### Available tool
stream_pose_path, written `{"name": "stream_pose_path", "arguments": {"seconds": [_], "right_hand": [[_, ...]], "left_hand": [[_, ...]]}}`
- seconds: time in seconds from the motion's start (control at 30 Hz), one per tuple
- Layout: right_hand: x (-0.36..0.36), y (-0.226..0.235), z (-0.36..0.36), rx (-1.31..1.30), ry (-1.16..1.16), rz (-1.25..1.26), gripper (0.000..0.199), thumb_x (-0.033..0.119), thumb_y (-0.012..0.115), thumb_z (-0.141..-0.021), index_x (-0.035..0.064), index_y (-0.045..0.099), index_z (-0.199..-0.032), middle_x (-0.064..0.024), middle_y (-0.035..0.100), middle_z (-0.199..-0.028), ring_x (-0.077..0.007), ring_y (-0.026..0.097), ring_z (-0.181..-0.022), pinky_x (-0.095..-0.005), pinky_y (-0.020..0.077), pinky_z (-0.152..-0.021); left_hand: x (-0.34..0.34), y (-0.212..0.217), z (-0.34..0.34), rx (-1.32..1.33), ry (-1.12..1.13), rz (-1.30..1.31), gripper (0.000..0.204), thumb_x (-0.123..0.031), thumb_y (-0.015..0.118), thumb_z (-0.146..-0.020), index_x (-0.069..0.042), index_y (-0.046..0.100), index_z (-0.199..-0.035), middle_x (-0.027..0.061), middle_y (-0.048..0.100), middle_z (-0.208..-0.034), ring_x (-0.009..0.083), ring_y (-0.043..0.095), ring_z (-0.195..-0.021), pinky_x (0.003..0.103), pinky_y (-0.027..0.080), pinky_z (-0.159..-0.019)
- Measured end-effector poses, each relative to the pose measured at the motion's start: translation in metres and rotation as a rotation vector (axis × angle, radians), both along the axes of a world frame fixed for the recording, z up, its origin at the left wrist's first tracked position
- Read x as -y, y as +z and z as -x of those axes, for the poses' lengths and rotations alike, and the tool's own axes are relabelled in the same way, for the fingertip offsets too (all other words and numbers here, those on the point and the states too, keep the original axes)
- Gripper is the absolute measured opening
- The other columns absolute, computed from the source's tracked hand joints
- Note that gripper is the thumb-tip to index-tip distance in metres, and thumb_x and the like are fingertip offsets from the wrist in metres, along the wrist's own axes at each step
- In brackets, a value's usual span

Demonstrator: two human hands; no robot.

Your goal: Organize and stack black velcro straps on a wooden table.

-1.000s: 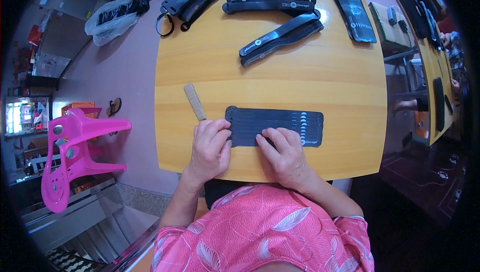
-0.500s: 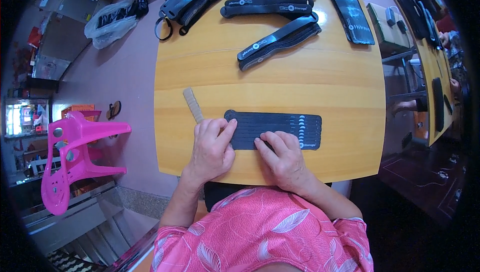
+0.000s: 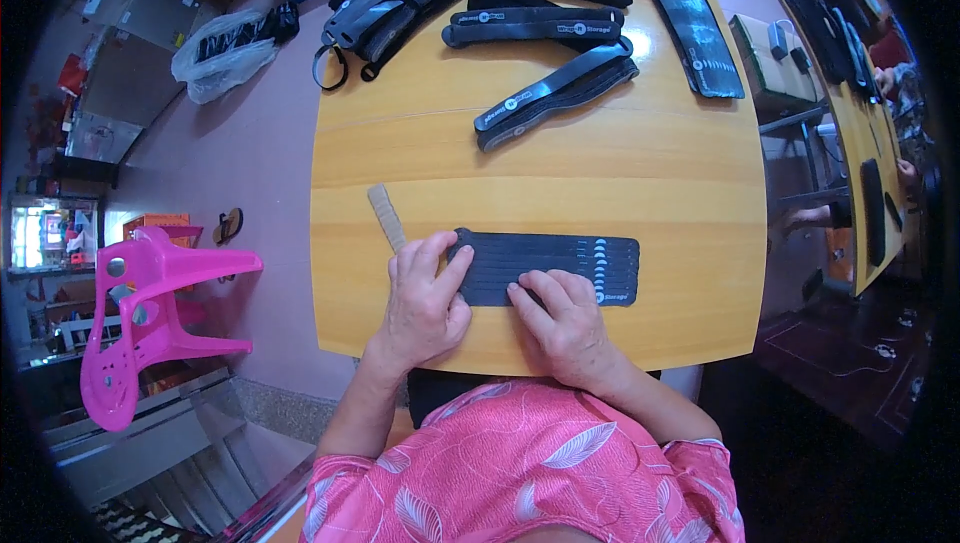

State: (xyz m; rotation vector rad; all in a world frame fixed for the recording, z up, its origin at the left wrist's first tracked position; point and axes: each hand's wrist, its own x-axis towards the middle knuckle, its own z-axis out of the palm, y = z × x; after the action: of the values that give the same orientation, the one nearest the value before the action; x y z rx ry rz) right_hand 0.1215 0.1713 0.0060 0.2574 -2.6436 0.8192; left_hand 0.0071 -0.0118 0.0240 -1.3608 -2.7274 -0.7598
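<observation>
A row of flat black straps (image 3: 540,251) lies side by side near the table's front edge, with pale printed marks down its right end. At its left end is my left hand (image 3: 424,293), fingers bent and closed on the strap ends. My right hand (image 3: 566,327) sits on the row's near edge, right of the middle, its fingers curled and pressed together on the straps; its fingertips are partly hidden. A ribbed beige strip (image 3: 385,215) lies slanted just beyond my left hand.
Bundled black straps (image 3: 555,93) and a grey-black strap pile (image 3: 400,3) lie across the far part of the wooden table (image 3: 420,153). A flat black strap pack (image 3: 693,38) is at far right. On the left are a pink plastic stool (image 3: 165,288) and a plastic bag (image 3: 225,58).
The table and everything on it sit slightly lower in the picture. Both hands stay at the same places on the black straps, with hardly any movement of the fingers.
</observation>
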Motion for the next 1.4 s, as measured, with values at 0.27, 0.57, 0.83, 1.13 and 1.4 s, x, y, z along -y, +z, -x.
{"name": "stream_pose_path", "arguments": {"seconds": [0.27,0.57,0.83,1.13,1.4], "right_hand": [[-0.003,0.011,0.001,-0.017,-0.010,0.055,0.036,0.002,0.069,-0.071,-0.0015,0.064,-0.106,-0.0150,0.060,-0.108,-0.0313,0.058,-0.096,-0.0407,0.0477,-0.082],[-0.095,0.037,0.077,-0.036,-0.272,0.190,0.038,0.001,0.064,-0.081,-0.0030,0.058,-0.119,-0.0259,0.059,-0.117,-0.0415,0.058,-0.108,-0.0426,0.0495,-0.092],[-0.169,-0.004,0.154,0.128,-0.471,0.272,0.056,0.008,0.073,-0.074,-0.0026,0.050,-0.124,-0.0246,0.060,-0.105,-0.0431,0.056,-0.101,-0.0462,0.0462,-0.089],[-0.177,0.010,0.145,0.095,-0.307,0.855,0.064,-0.002,0.077,-0.073,-0.0013,0.045,-0.129,-0.0076,0.055,-0.099,-0.0157,0.058,-0.090,-0.0265,0.0518,-0.076],[-0.183,0.025,0.131,0.209,-0.147,1.044,0.045,0.000,0.075,-0.077,0.0003,0.055,-0.117,-0.0002,0.056,-0.084,-0.0091,0.057,-0.079,-0.0207,0.0485,-0.067]], "left_hand": [[-0.002,0.012,0.016,0.103,-0.067,-0.051,0.047,-0.003,0.063,-0.065,0.002,0.061,-0.112,0.0193,0.056,-0.117,0.0359,0.054,-0.108,0.047,0.040,-0.095],[-0.083,0.011,0.102,-0.084,0.022,-0.260,0.046,-0.015,0.069,-0.080,0.003,0.056,-0.121,0.0216,0.058,-0.120,0.0394,0.055,-0.109,0.047,0.043,-0.094],[-0.152,-0.002,0.123,0.049,0.042,-0.059,0.051,-0.015,0.071,-0.074,0.002,0.057,-0.120,0.0237,0.063,-0.110,0.0404,0.058,-0.097,0.046,0.046,-0.090],[-0.171,0.023,0.140,0.481,-0.049,-0.095,0.042,-0.017,0.075,-0.075,0.002,0.063,-0.111,0.0177,0.066,-0.100,0.0290,0.063,-0.091,0.038,0.050,-0.083],[-0.190,0.024,0.169,0.676,-0.042,-0.197,0.026,-0.021,0.064,-0.090,0.004,0.067,-0.098,0.0050,0.064,-0.076,0.0135,0.057,-0.070,0.032,0.046,-0.064]]}}
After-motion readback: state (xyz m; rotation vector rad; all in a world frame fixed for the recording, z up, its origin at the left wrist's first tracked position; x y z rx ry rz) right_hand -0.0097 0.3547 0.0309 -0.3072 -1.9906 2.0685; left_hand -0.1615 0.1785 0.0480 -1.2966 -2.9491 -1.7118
